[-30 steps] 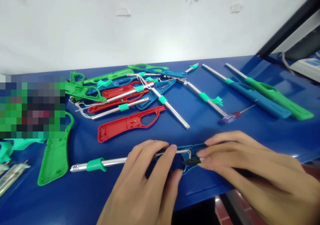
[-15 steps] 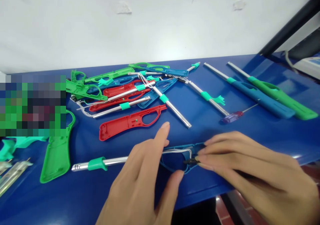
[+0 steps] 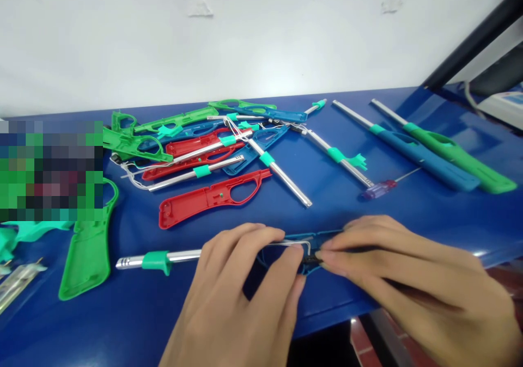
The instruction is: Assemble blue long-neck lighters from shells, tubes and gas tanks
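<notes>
Near the table's front edge lies a blue plastic half-shell (image 3: 314, 240), partly covered by both hands. My left hand (image 3: 249, 280) bends over its left part, thumb and fingers pinched at the small black part (image 3: 311, 259) inside it. From the other side, the fingertips of my right hand (image 3: 392, 269) grip that same black part. A white wire (image 3: 300, 243) curves down toward it. To the left, a silver tube (image 3: 183, 256) with a teal sleeve (image 3: 156, 261) extends out from under my left hand.
Behind lies a pile of green, red and blue shells, including a red one (image 3: 192, 206), with silver tubes. A purple screwdriver (image 3: 379, 189) lies beside a blue lighter (image 3: 433, 163) and a green one (image 3: 469, 165). A green shell (image 3: 87, 258) is at left.
My left hand's thumb and index finger have closed in on the black part, where they stood apart before. My right hand has stayed almost in place. The view has shifted slightly.
</notes>
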{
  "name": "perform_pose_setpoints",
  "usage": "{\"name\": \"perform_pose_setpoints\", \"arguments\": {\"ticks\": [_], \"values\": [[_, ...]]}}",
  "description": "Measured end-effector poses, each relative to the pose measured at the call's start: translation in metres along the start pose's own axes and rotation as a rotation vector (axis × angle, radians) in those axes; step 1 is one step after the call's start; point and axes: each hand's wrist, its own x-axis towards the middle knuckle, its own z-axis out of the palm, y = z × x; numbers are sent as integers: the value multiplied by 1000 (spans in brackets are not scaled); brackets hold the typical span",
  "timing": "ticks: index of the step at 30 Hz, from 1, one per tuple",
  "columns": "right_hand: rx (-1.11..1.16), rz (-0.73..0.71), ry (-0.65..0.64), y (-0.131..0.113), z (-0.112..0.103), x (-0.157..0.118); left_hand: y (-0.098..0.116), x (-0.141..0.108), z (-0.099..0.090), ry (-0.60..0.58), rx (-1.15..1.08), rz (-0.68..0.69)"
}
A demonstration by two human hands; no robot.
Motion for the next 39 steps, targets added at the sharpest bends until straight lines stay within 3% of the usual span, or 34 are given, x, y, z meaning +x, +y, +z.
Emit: {"name": "perform_pose_setpoints", "arguments": {"ticks": [10,18,24,39], "values": [[-23,29,3,-2,-1,1,4,6,10,42,-7,-36],[-48,69,54,-4,2,2,1,8,7,24,-35,-3],[-10,144,17,-3,2,-1,2,9,9,29,-51,-7],[3,143,21,-6,3,-2,6,17,8,48,-113,-60]]}}
